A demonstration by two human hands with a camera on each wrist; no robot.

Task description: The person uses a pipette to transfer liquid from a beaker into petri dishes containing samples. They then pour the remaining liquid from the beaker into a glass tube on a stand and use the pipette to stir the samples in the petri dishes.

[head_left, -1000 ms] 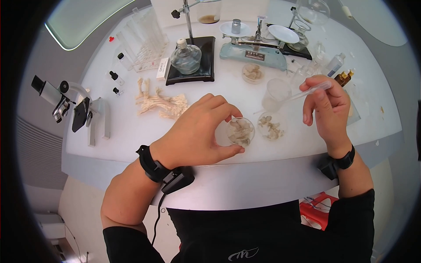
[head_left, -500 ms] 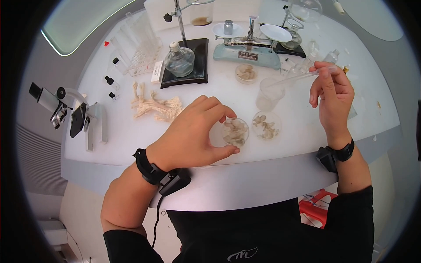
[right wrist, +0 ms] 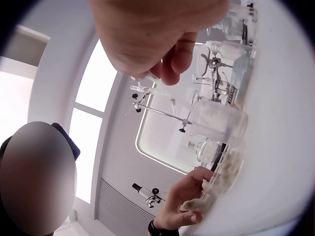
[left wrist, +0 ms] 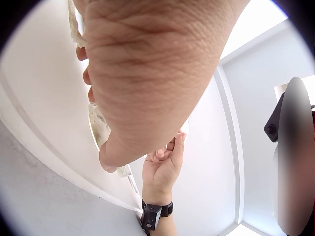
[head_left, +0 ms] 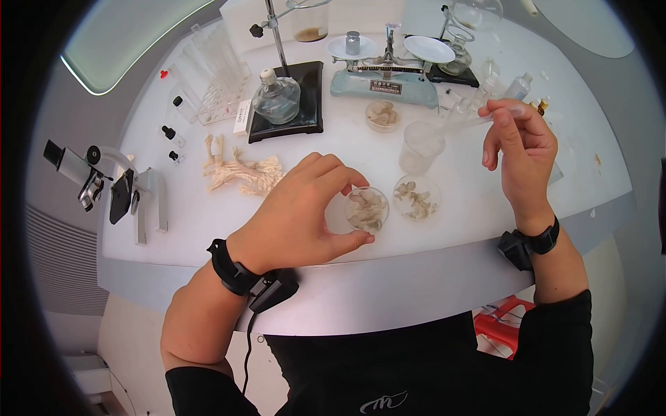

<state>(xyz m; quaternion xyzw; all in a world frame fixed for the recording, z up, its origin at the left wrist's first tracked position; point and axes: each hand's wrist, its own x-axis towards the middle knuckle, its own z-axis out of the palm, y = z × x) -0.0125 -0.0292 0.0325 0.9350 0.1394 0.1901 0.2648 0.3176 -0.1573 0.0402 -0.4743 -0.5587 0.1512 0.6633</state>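
My left hand (head_left: 298,211) grips a small round clear dish (head_left: 366,210) of pale greyish pieces between thumb and fingers, near the table's front edge. Just right of it lies a second dish (head_left: 417,197) with similar pieces, and behind that stands a clear plastic beaker (head_left: 422,147). Raised at the right, my right hand (head_left: 525,149) pinches a clear plastic dropper (head_left: 485,119), its tip end toward the beaker. In the left wrist view the held dish (left wrist: 100,129) is partly covered by the left hand (left wrist: 147,73). The right wrist view shows the beaker (right wrist: 218,120) beside the right hand (right wrist: 162,37).
A third dish (head_left: 383,116) sits before a blue balance (head_left: 383,87). Farther left are a glass lamp (head_left: 277,101) on a black stand, pale chicken feet (head_left: 243,172), dropper bottles (head_left: 173,136), a tube rack (head_left: 225,93) and a microscope (head_left: 121,187). Small bottles (head_left: 519,87) stand at the back right.
The view has shifted, so the table items sit farther left in the picture. My left hand still holds its dish. The dropper in my right hand has changed its angle, its tip now nearer the beaker.
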